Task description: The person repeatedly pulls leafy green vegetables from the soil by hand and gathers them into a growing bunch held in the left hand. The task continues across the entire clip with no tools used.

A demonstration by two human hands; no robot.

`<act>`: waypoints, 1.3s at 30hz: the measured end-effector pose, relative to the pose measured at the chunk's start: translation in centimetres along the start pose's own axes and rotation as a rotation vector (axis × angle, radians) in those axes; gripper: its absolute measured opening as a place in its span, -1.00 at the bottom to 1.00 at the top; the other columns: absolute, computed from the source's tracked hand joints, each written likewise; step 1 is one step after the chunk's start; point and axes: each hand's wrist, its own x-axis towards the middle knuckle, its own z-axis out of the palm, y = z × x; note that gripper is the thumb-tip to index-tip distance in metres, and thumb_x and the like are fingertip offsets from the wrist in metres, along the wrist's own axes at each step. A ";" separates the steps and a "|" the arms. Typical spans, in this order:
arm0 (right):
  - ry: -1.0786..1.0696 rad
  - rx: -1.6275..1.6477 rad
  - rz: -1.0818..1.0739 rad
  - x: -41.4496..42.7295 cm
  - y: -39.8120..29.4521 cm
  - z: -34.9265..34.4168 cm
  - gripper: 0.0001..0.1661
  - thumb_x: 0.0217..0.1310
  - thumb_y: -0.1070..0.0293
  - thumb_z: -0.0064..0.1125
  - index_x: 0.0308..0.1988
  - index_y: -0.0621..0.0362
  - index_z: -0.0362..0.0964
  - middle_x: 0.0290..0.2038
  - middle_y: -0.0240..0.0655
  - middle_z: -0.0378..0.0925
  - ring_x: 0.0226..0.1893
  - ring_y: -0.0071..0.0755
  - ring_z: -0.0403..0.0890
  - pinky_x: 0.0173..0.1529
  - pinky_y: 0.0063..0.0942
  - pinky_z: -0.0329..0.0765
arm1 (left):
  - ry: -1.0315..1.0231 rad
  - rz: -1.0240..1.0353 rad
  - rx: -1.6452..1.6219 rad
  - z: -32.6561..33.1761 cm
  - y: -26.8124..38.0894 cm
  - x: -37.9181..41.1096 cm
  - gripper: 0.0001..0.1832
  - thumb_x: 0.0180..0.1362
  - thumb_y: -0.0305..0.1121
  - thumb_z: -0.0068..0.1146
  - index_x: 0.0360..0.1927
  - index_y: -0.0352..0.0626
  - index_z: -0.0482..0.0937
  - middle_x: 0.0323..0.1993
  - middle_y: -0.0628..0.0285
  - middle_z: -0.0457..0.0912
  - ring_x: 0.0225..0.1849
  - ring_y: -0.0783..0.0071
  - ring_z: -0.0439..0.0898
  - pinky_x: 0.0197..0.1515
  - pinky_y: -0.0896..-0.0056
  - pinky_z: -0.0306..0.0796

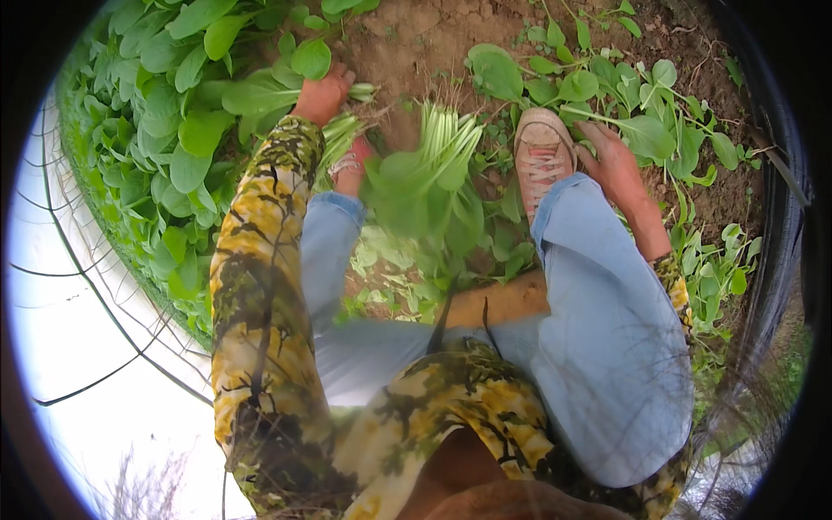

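Observation:
My left hand (323, 93) is closed around a small bunch of leafy green plants (260, 94), whose pale stem ends poke out to its right. My right hand (611, 156) is beside the right canvas shoe (541, 153), its fingers close to loose leafy greens (650, 136); whether it grips any is unclear. Between the feet lies a large bundle of greens (448, 149) with pale stems and thin roots pointing away from me. Another bundle of stems (338, 140) rests just below my left hand, partly over the left shoe (351, 162).
Dense leafy plants (156, 130) grow along the left. Bare brown soil (416, 39) lies ahead. Black plastic sheeting (780, 195) edges the bed at right. Below my lap is a wooden seat or board (500, 302). Scattered greens (715, 266) lie at lower right.

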 end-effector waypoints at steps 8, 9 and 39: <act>-0.038 0.043 -0.014 -0.1 0.7 1.9 -0.55 0.10 0.35 0.12 0.04 0.12 0.36 -0.08 -0.12 0.46 -0.12 0.05 0.51 -0.08 -0.20 0.47 | -0.004 -0.085 -0.299 -2.8 -3.5 -3.1 -0.71 0.16 -0.15 0.04 -0.09 -0.02 0.45 -0.39 0.10 0.63 -0.27 0.14 0.60 0.00 0.06 0.32; -0.033 0.039 -0.012 -0.1 0.7 1.9 -0.55 0.10 0.35 0.12 0.04 0.12 0.36 -0.08 -0.12 0.46 -0.12 0.05 0.51 -0.08 -0.21 0.47 | 0.021 -0.109 -0.331 -3.7 -3.8 -3.7 -0.71 0.16 -0.14 0.03 -0.10 -0.01 0.44 -0.39 0.10 0.63 -0.28 0.14 0.60 -0.04 0.07 0.35; 0.026 0.115 0.048 0.9 0.8 3.4 -0.65 0.10 0.34 0.12 -0.08 0.15 0.35 -0.15 -0.05 0.50 -0.17 0.08 0.53 -0.11 -0.21 0.47 | 0.158 -0.676 -0.518 -2.6 7.5 -8.3 -0.20 -0.19 0.00 0.36 0.14 -0.08 0.35 -0.09 0.14 0.51 -0.05 0.12 0.49 0.17 0.03 0.18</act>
